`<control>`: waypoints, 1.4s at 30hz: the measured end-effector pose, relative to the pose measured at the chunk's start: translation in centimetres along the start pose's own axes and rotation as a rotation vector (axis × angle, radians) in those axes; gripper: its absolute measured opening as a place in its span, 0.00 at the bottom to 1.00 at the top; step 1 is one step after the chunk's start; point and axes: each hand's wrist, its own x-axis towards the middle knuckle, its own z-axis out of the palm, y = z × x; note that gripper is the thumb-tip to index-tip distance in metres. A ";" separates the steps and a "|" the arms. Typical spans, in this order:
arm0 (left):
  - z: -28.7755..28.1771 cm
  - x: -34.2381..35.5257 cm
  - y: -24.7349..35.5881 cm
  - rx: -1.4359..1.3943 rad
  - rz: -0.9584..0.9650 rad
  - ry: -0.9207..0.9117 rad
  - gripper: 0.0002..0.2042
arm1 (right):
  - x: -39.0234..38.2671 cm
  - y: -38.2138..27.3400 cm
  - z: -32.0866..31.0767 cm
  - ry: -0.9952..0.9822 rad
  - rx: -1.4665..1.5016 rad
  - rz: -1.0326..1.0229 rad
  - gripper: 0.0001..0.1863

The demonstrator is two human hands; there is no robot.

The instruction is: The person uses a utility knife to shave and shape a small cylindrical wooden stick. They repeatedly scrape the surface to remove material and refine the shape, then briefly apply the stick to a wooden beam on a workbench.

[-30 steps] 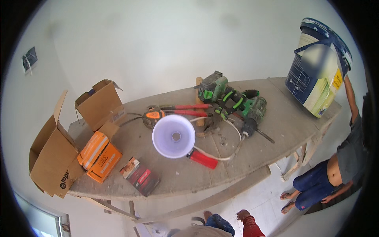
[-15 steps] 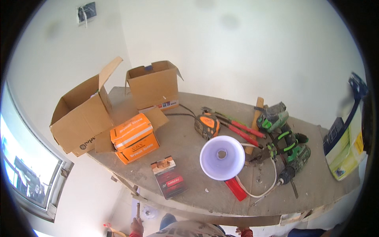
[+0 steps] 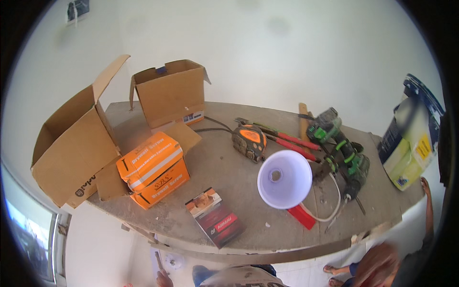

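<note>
Low at bottom centre-left, my left hand [image 3: 163, 279] grips an elongated tool [image 3: 158, 263] below the table. My right hand [image 3: 375, 263] is a reddish blur at bottom right, below the table edge; its fingers are smeared. Nearest above them on the table [image 3: 267, 234] are a red-and-black box [image 3: 221, 225], a pale lilac funnel-like cone [image 3: 291, 186] and a red object [image 3: 302, 217]. Two green drills [image 3: 356, 170] [image 3: 321, 129] lie beside red-handled tools [image 3: 291, 146], a wooden handle [image 3: 302, 117], a white cable and an orange-black tape measure [image 3: 248, 143].
Two open cardboard boxes [image 3: 67, 158] [image 3: 169, 100] and orange boxes [image 3: 162, 191] occupy the left. A paint bucket [image 3: 401, 167] stands at the right end. A co-worker's arm [image 3: 428, 210] reaches the table's right edge. A window [image 3: 28, 234] is at lower left.
The view has swung leftward, then slightly back. My left hand has appeared holding the tool. My right hand has moved right and blurred. The co-worker's arm remains beside the bucket end.
</note>
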 end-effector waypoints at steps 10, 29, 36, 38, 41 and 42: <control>4.6 8.8 5.0 0.084 0.260 -0.272 0.22 | 28.9 2.0 11.4 -0.606 -0.934 -0.317 0.12; -2.8 17.6 25.4 -0.459 0.659 -0.288 0.22 | 35.4 7.9 17.1 -1.005 -1.241 -0.515 0.20; -3.9 16.6 23.9 -0.530 0.564 -0.314 0.22 | 32.5 7.6 18.0 -0.772 -1.087 -0.188 0.25; -4.0 16.6 24.3 -0.562 0.575 -0.324 0.22 | 32.0 7.3 16.9 -0.804 -1.137 -0.125 0.25; -4.2 16.1 23.6 -0.599 0.539 -0.317 0.22 | 30.9 5.5 17.1 -0.878 -0.975 -0.101 0.33; -4.6 16.2 24.2 -0.613 0.556 -0.319 0.22 | 30.7 5.7 16.2 -0.836 -0.936 -0.075 0.28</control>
